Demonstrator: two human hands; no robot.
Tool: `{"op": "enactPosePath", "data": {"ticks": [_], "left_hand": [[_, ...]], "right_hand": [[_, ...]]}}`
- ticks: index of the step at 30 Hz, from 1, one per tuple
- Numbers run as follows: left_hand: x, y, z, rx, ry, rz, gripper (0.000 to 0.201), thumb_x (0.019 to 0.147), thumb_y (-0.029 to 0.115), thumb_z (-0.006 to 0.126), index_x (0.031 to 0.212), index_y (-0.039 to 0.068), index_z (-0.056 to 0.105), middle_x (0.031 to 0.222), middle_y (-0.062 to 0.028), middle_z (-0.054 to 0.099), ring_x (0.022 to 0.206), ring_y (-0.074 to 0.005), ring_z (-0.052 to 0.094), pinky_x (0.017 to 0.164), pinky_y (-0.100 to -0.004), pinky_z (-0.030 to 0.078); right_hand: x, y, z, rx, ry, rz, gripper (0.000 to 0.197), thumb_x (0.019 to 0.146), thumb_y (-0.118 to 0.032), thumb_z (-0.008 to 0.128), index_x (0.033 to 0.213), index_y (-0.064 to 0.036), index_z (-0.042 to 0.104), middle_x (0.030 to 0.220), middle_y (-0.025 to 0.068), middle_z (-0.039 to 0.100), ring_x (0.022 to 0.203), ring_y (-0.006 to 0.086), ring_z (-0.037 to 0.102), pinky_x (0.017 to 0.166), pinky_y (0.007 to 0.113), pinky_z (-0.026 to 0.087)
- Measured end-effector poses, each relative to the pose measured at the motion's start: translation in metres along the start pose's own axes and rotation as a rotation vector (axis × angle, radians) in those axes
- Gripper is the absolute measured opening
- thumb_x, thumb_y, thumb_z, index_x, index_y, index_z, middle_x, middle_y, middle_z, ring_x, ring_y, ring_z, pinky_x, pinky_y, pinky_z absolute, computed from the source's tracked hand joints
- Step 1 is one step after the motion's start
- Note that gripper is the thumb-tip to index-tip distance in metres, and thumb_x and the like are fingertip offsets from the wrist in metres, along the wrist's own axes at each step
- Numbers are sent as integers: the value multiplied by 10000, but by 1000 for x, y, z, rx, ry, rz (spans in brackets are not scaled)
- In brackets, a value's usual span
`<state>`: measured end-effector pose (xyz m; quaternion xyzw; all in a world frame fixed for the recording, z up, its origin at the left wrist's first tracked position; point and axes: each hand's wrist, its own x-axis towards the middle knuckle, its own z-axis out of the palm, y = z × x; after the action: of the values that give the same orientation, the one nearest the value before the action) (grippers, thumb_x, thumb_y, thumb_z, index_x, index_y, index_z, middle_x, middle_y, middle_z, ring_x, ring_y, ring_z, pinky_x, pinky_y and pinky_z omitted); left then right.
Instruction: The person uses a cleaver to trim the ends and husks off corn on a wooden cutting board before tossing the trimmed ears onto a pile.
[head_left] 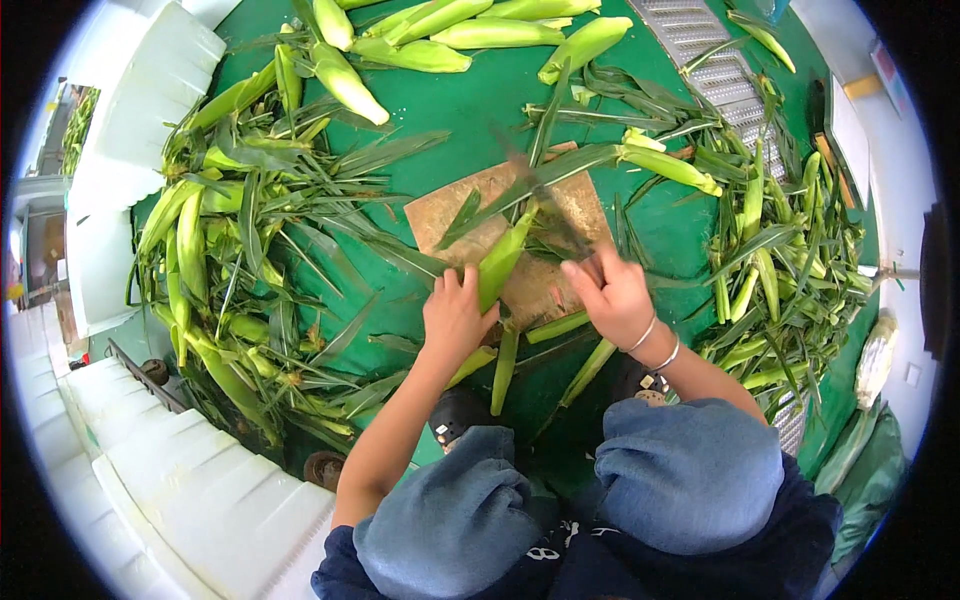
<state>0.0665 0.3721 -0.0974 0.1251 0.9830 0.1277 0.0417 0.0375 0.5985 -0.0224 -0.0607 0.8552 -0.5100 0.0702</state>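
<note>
My left hand [456,318] is closed around the lower part of an unhusked ear of corn [504,256], which slants over a wooden board [436,212]. The ear's pointed end lies toward the far side, with long leaves around it. My right hand [612,300] grips a knife [562,212] by its handle. Its dark blade is blurred and reaches up and left, over the board just right of the ear's tip. Whether the blade touches the ear or its leaves, I cannot tell. Cut green husk pieces [557,327] lie at the board's near edge.
Leafy corn ears [190,240] are heaped at left, beside white foam boxes [115,130]. Several trimmed ears [497,33] lie on the green surface [450,100] at the far side. Leaves and stalks [790,260] pile up at right along a perforated metal strip [705,60]. My knees [690,470] are close below.
</note>
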Motion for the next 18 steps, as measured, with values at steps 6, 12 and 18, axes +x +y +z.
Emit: {"op": "enactPosePath", "data": {"ticks": [6,12,18], "left_hand": [[12,5,-5,12,-169,-28,592,660,315,743,1115,55,465,897,-146,514,823,-311,575,623,-377,506],[6,6,-14,5,-253,-15,594,647,333,749,1107,76,476,890,-136,517,797,-305,576,625,-389,505],[1,2,-4,-170,-355,-151,586,706,402,696,1109,41,470,874,-177,549,789,-353,613,649,-432,508]], "right_hand": [[-20,31,21,-103,-15,19,221,869,-164,604,853,25,492,590,163,557,534,339,571,494,385,427],[-42,69,23,-92,-95,345,306,878,-259,586,760,21,544,664,207,587,650,383,592,591,428,451],[-31,11,25,130,94,91,289,874,-246,593,806,15,488,622,204,566,572,385,569,526,442,433]]}}
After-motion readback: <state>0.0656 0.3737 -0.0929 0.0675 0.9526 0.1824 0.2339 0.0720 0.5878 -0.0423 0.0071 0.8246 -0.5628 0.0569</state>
